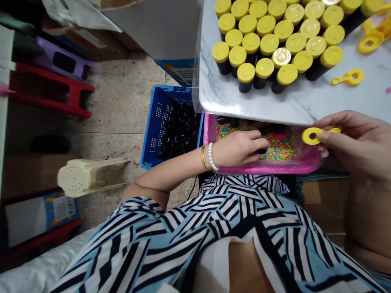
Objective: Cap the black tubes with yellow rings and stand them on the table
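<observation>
My left hand point(240, 148) reaches into a pink tray point(305, 166), its fingers closed around a black tube point(262, 151); only the tube's end shows under the fingertips. Small multicoloured balls point(282, 149) lie in the tray below that hand. Right of the tray, my right hand point(354, 140) pinches a yellow ring-shaped piece with a short stem point(311, 136) between thumb and fingers. A similar yellow ring piece point(351, 77) lies on the white marbled table point(259, 103). Many black tubes with yellow caps point(269, 44) stand in a cluster there.
Left of the tray, a blue crate point(148, 138) holds many black tubes point(180, 130). More yellow ring pieces point(371, 38) lie at the table's far right. A cream stool point(76, 178) lies on its side on the floor, with red point(51, 87) and purple stools point(64, 59) beyond.
</observation>
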The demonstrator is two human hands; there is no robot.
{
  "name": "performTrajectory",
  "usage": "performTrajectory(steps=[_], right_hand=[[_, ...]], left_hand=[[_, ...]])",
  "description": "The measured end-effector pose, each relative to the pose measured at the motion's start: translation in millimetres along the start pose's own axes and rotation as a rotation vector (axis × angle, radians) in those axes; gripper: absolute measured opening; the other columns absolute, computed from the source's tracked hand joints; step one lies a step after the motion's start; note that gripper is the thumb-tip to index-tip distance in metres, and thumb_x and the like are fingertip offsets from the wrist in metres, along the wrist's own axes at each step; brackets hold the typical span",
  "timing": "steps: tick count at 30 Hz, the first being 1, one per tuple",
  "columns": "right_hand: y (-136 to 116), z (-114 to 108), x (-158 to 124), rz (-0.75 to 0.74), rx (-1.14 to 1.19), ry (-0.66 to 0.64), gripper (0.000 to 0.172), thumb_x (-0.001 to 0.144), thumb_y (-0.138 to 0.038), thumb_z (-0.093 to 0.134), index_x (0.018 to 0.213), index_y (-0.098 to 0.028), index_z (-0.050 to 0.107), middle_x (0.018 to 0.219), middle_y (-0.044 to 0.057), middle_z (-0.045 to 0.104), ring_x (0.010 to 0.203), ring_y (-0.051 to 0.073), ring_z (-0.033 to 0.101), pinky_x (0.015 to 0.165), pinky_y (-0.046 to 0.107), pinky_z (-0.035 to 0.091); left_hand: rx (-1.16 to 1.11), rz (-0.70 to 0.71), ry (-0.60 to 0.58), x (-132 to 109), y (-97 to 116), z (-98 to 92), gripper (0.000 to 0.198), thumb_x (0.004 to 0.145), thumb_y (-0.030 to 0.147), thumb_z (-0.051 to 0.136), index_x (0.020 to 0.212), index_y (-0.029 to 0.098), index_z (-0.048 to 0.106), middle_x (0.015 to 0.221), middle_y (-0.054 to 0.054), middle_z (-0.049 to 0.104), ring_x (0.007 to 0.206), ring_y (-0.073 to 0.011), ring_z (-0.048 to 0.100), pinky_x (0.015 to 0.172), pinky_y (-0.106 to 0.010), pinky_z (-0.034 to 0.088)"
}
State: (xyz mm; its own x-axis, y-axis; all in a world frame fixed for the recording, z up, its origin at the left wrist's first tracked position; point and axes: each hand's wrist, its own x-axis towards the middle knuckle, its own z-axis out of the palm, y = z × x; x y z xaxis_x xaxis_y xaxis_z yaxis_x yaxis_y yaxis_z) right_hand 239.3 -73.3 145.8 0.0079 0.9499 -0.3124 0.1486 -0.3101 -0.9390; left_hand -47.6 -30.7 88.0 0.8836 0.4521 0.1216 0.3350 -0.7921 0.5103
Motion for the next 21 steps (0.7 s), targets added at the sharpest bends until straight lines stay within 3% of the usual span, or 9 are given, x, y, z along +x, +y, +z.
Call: performTrajectory(steps=[3, 6, 9, 12, 14, 17, 21], right_hand=[[5.4, 4.5, -5.8, 0.001, -0.108, -0.059, 0.044, 0.082, -0.035, 0.081, 0.124, -0.021, 0.074, 0.094, 0.006, 0.072, 0.069, 0.010, 0.066, 0.063, 0.020, 0.055], [17.0, 13.4, -12.9, -0.042, -0.345, -0.168, 0.046, 0.085, -0.038, 0.074, 0.129, -0.023, 0.074, 0.107, 0.005, 0.073, 0.081, 0.010, 0.066, 0.067, 0.018, 0.053], [36.5, 32.2, -16.6, -0.011, -0.494, -0.327, 0.041, 0.086, -0.037, 0.069, 0.123, -0.021, 0.072, 0.095, 0.003, 0.071, 0.071, 0.009, 0.058, 0.060, 0.018, 0.046], [53.8, 56.1, -15.4, 0.118, -0.376, -0.515, 0.022, 0.087, -0.037, 0.063, 0.097, -0.018, 0.065, 0.073, -0.002, 0.057, 0.060, 0.006, 0.047, 0.053, 0.018, 0.037], [59.5, 68.8, -12.7, 0.230, -0.213, -0.589, 0.020, 0.087, -0.038, 0.061, 0.088, -0.019, 0.056, 0.068, -0.004, 0.049, 0.057, 0.006, 0.046, 0.051, 0.018, 0.035], [62.1, 79.3, -7.8, 0.333, -0.062, -0.597, 0.021, 0.083, -0.037, 0.060, 0.091, -0.019, 0.053, 0.070, -0.005, 0.050, 0.055, 0.006, 0.048, 0.049, 0.018, 0.037], [66.7, 84.6, -2.4, 0.350, -0.041, -0.588, 0.024, 0.080, -0.036, 0.060, 0.096, -0.019, 0.055, 0.070, -0.004, 0.057, 0.054, 0.008, 0.053, 0.048, 0.019, 0.041]], left_hand=[[-0.172, 0.028, 0.113, -5.3, -1.5, 2.8, 0.026, 0.100, 0.026, 0.058, 0.123, 0.015, 0.064, 0.112, -0.010, 0.070, 0.098, -0.0159, 0.068, 0.089, -0.026, 0.056], [-0.184, 0.001, 0.163, -5.8, 1.1, 2.4, 0.028, 0.101, 0.033, 0.059, 0.122, 0.015, 0.066, 0.110, -0.009, 0.070, 0.097, -0.0155, 0.068, 0.087, -0.025, 0.055], [-0.146, -0.030, 0.146, -1.5, 4.9, -0.2, 0.032, 0.102, 0.040, 0.058, 0.121, 0.015, 0.067, 0.103, -0.008, 0.069, 0.091, -0.0155, 0.067, 0.081, -0.025, 0.054], [-0.083, -0.096, 0.071, 3.5, 8.3, -3.6, 0.035, 0.100, 0.043, 0.059, 0.118, 0.014, 0.068, 0.098, -0.007, 0.067, 0.087, -0.0172, 0.066, 0.076, -0.026, 0.052], [-0.035, -0.157, -0.003, 5.6, 9.9, -5.5, 0.031, 0.098, 0.039, 0.061, 0.116, 0.015, 0.069, 0.098, -0.007, 0.067, 0.087, -0.0181, 0.066, 0.075, -0.027, 0.052], [-0.001, -0.217, -0.051, 6.7, 9.7, -6.5, 0.030, 0.096, 0.037, 0.063, 0.116, 0.016, 0.069, 0.098, -0.008, 0.067, 0.086, -0.0185, 0.066, 0.074, -0.027, 0.052], [-0.037, -0.232, -0.020, 6.5, 3.1, -2.9, 0.027, 0.094, 0.033, 0.067, 0.114, 0.015, 0.070, 0.104, -0.009, 0.071, 0.096, -0.0207, 0.069, 0.081, -0.030, 0.054]])
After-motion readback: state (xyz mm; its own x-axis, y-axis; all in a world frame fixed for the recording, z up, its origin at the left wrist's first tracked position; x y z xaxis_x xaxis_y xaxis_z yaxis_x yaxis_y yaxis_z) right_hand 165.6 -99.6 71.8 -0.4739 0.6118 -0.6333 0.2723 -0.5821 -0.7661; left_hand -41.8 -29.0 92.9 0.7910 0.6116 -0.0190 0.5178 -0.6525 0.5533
